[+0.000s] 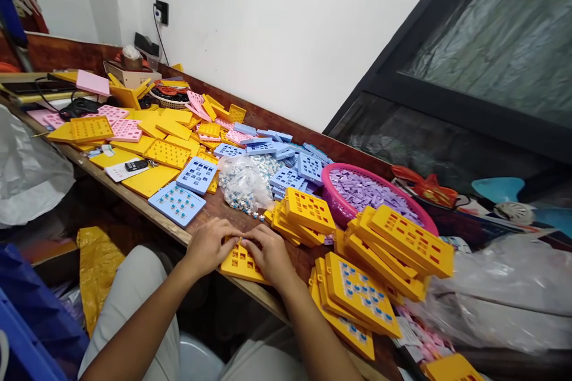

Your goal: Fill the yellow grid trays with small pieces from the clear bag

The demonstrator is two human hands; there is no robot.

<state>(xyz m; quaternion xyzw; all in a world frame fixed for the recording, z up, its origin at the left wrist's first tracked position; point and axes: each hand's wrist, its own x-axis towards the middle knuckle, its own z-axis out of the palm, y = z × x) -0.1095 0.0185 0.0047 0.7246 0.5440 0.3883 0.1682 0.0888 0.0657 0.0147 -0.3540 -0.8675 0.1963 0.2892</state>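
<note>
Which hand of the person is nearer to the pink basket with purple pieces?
Right. The right hand is at the right side of the yellow panel, toward the pink basket; the left hand is at the panel's left side, farther away.

L hand (209, 248) 1, R hand (270, 255) 1, yel panels (241, 264) 10+, blu panels (197, 174) 5+, magenta bskt (332, 199) 1, blk key fob (136, 165) 1

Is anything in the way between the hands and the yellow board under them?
Nothing I can see. The left hand and right hand are right at the yellow board. The plastic bag lies beyond it, not between.
</note>
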